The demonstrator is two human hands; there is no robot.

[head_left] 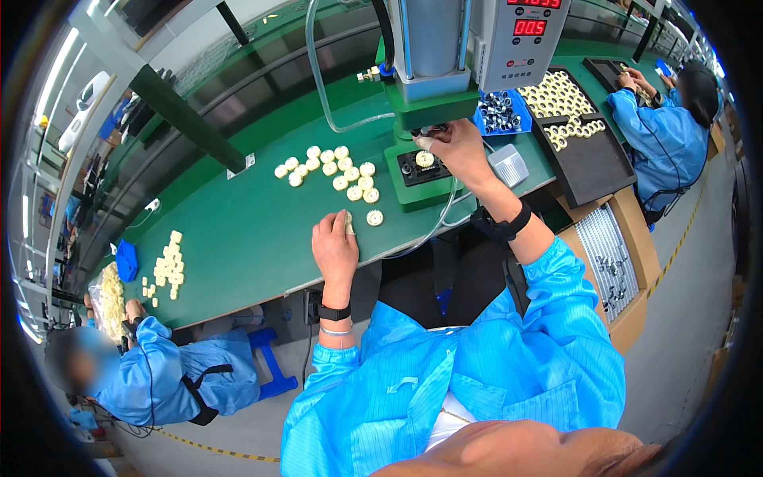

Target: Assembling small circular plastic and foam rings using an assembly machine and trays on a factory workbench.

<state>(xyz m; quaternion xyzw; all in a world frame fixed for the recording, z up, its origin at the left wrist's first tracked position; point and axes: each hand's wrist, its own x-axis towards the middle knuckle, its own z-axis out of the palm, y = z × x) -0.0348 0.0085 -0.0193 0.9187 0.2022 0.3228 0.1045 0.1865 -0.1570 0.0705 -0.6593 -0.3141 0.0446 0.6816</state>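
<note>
- Fingers point(447, 132) of the right hand point(467, 155) bent, nearly together, raised under the head of the green press point(433, 110); whether they grip a small part there, cannot tell.
- Left hand point(334, 253) on or just above the green table point(262, 238), fingers curled in, little gap; fingertip looks pale, but a cover or a held piece, cannot tell.
- One pale wheel point(425, 159) sits in the black block point(412, 177) below the right hand; block probably keeps it centred under the press.
- Single loose wheel point(374, 218) just beside the left hand, apart from the wheel cluster point(340, 170); likely kept within easy reach.
- Blue bin point(509, 128) of metal fittings point(497, 110) right of the press, presumably for the right hand to pick from.
- Dark tray point(592, 173) beyond, pale wheels laid close at its far end, perhaps for easy counting.
</note>
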